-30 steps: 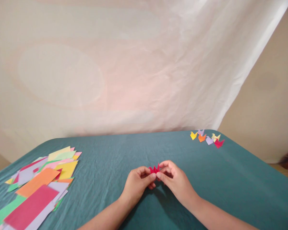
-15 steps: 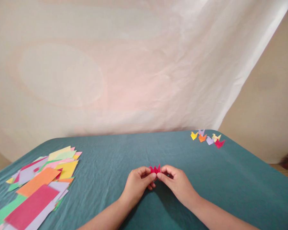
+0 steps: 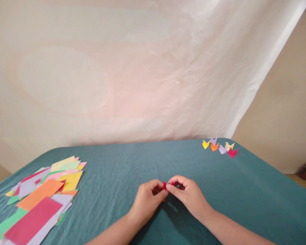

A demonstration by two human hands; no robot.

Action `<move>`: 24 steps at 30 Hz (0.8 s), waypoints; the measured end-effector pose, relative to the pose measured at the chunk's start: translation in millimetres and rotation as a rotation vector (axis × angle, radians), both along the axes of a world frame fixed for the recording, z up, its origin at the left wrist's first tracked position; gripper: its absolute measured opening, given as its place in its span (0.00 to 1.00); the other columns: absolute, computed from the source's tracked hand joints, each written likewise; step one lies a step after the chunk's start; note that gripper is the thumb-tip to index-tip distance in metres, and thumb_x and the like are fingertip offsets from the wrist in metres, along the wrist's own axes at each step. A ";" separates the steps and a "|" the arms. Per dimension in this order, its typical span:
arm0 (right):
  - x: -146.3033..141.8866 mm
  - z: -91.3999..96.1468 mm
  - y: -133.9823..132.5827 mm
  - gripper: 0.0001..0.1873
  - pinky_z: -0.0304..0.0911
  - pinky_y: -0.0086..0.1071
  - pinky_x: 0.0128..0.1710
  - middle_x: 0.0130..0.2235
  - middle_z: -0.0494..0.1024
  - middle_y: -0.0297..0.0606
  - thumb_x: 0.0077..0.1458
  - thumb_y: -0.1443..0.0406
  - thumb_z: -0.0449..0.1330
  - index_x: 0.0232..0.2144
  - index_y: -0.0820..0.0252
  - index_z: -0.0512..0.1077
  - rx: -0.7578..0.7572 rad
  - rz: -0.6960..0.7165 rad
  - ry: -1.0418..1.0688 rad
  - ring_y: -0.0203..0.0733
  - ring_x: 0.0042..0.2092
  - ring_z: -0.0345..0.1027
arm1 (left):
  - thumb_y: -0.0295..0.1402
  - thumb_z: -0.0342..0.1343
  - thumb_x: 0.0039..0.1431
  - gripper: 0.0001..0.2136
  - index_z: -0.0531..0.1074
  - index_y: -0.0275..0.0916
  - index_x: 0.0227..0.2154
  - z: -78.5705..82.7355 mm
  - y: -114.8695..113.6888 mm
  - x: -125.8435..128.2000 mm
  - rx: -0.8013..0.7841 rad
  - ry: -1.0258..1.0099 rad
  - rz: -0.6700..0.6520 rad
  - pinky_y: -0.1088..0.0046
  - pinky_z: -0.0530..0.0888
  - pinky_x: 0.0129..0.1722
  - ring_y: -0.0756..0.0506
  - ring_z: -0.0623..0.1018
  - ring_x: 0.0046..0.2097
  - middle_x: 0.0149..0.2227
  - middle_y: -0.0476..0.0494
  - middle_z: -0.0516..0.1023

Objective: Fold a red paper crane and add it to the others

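A small red folded paper piece (image 3: 164, 185) is pinched between both my hands just above the teal tablecloth (image 3: 117, 173), near the front middle. My left hand (image 3: 148, 200) grips it from the left with thumb and fingers closed. From the right, my right hand (image 3: 187, 194) pinches the same piece. Most of the red paper is hidden by my fingertips.
A spread of coloured paper sheets (image 3: 38, 195) lies at the front left of the table. Several small folded paper figures (image 3: 220, 147) in yellow, orange, lilac and red sit at the far right corner. A white cloth backdrop (image 3: 132, 68) hangs behind.
Both hands have lowered slightly and closed over the red piece; its pointed tips, visible before, are now mostly covered by my fingers.
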State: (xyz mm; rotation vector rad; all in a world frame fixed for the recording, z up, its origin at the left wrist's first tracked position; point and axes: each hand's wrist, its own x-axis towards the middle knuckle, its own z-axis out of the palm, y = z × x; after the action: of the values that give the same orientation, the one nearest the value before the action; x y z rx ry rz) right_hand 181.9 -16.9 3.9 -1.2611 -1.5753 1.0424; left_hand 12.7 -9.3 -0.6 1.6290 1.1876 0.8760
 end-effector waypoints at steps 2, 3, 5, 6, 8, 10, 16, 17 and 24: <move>0.3 0.0 -0.1 0.09 0.60 0.29 0.32 0.28 0.75 0.33 0.54 0.59 0.60 0.29 0.58 0.75 0.018 0.005 0.001 0.39 0.31 0.67 | 0.35 0.55 0.55 0.07 0.73 0.38 0.27 -0.3 0.4 -0.5 0.005 0.019 -0.018 0.76 0.66 0.27 0.48 0.73 0.26 0.23 0.49 0.75; 0.3 -0.1 -0.1 0.08 0.60 0.29 0.32 0.29 0.76 0.33 0.54 0.59 0.60 0.29 0.58 0.75 0.024 0.008 0.003 0.39 0.32 0.67 | 0.35 0.55 0.54 0.07 0.73 0.38 0.27 -0.1 0.6 -0.7 0.007 0.029 -0.027 0.76 0.66 0.28 0.48 0.73 0.26 0.23 0.48 0.75; 0.3 -0.2 -0.4 0.08 0.60 0.28 0.33 0.29 0.76 0.33 0.54 0.60 0.60 0.29 0.58 0.75 0.030 0.014 0.010 0.39 0.32 0.67 | 0.35 0.55 0.55 0.08 0.74 0.37 0.26 0.8 0.9 -0.9 0.013 0.045 -0.040 0.76 0.66 0.28 0.48 0.73 0.27 0.23 0.48 0.75; 0.1 -0.2 -0.6 0.08 0.60 0.28 0.33 0.29 0.75 0.33 0.55 0.60 0.60 0.29 0.58 0.75 0.029 0.017 0.012 0.39 0.32 0.67 | 0.36 0.55 0.55 0.08 0.74 0.37 0.26 1.3 1.0 -1.0 0.016 0.051 -0.042 0.76 0.66 0.28 0.48 0.73 0.27 0.23 0.48 0.75; -0.3 0.1 -0.9 0.08 0.60 0.28 0.33 0.29 0.75 0.33 0.55 0.60 0.60 0.29 0.58 0.75 0.027 0.023 0.017 0.39 0.32 0.67 | 0.36 0.54 0.56 0.10 0.74 0.37 0.24 2.3 1.2 -0.8 0.015 0.060 -0.038 0.76 0.66 0.28 0.48 0.73 0.26 0.23 0.48 0.75; -0.7 0.4 -1.3 0.09 0.61 0.28 0.32 0.29 0.75 0.33 0.55 0.60 0.60 0.29 0.58 0.75 0.024 0.031 0.018 0.39 0.32 0.66 | 0.37 0.53 0.56 0.11 0.73 0.37 0.24 3.3 0.9 -0.3 0.014 0.065 -0.026 0.77 0.66 0.27 0.48 0.72 0.26 0.22 0.48 0.75; -0.7 1.0 -2.4 0.09 0.61 0.28 0.32 0.29 0.75 0.34 0.55 0.60 0.59 0.29 0.60 0.75 0.017 0.019 -0.009 0.39 0.32 0.67 | 0.35 0.54 0.55 0.10 0.71 0.36 0.22 6.4 -1.6 0.6 0.055 0.112 -0.004 0.78 0.64 0.26 0.50 0.70 0.25 0.21 0.50 0.73; -0.6 1.2 -2.6 0.09 0.61 0.27 0.32 0.29 0.75 0.34 0.55 0.60 0.59 0.29 0.60 0.75 0.023 0.020 -0.013 0.39 0.32 0.67 | 0.35 0.54 0.56 0.10 0.71 0.36 0.22 6.5 -2.0 0.6 0.065 0.119 -0.002 0.78 0.64 0.26 0.50 0.70 0.25 0.21 0.50 0.73; 0.0 -1.0 -1.9 0.09 0.62 0.28 0.33 0.31 0.77 0.34 0.56 0.60 0.59 0.31 0.59 0.75 0.037 0.033 0.011 0.39 0.34 0.69 | 0.37 0.55 0.56 0.11 0.72 0.35 0.23 2.9 -0.6 0.4 0.013 0.060 -0.019 0.77 0.65 0.27 0.50 0.72 0.25 0.21 0.49 0.74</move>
State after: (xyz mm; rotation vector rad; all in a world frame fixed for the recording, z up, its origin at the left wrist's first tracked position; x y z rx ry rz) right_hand 181.9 -18.8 2.9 -1.2063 -1.6050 1.0346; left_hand 13.1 -9.9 2.2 1.6846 1.2074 0.8298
